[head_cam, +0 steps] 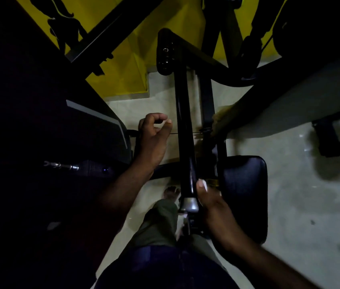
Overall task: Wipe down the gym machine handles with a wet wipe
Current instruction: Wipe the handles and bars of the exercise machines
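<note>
the black handle bar [182, 126] runs from its pivot at the top down toward the person and ends in a dull metal cap [189, 205]. the right hand [215, 207] is at the bar's lower end, just right of the cap. its grip is clamped on the bar, with the thumb laid up along the bar's right side and the fingers hidden behind. the left hand [154, 138] hangs in the air just left of the bar, not touching it, its grip curled together with forefinger and thumb nearly meeting around nothing visible. a wet wipe cannot be made out in the dim light. a black padded seat [245, 192] sits right of the bar, a bare foot [171, 192] on the pale floor [302, 205] just left of it, and a metal cable fitting [60, 165] well to its left.
</note>
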The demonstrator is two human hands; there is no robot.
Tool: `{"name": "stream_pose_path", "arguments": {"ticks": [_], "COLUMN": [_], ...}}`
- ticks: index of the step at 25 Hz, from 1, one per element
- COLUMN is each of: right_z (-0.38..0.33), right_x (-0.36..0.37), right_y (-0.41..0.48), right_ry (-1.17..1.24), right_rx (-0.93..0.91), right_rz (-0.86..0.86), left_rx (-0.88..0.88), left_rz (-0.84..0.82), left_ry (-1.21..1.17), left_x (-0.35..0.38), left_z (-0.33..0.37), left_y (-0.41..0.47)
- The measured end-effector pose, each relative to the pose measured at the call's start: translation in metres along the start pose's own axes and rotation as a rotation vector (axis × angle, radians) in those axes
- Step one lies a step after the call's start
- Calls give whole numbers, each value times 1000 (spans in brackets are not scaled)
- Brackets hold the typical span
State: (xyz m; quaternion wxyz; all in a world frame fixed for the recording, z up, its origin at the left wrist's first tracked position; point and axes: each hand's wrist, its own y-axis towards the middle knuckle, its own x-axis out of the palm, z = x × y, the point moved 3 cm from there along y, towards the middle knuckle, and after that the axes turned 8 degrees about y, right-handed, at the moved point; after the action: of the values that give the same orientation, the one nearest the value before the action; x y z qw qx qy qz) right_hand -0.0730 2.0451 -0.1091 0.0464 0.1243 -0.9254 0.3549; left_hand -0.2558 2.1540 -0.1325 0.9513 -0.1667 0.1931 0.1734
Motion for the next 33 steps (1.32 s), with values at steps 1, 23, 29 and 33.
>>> {"name": "stream_pose_path", "arguments": {"ticks": [1, 23, 29, 33], "right_z": [6, -3, 12, -10], "right_x": [-3, 17, 21, 31], "right_y": [-5, 0, -9, -11], "right_ry": [50, -428, 400, -639], "right_rx": [18, -125, 190, -49], "right_rz": [28, 96, -192, 246], "left_rx": [28, 231, 261, 269], "left_rz": [-39, -414, -436, -474], "left_ry": [32, 683, 733, 784], "left_x": [2, 3, 3, 2], "left_z": [5, 41, 44, 51], "left_y": [-10, -42, -43, -40]}}
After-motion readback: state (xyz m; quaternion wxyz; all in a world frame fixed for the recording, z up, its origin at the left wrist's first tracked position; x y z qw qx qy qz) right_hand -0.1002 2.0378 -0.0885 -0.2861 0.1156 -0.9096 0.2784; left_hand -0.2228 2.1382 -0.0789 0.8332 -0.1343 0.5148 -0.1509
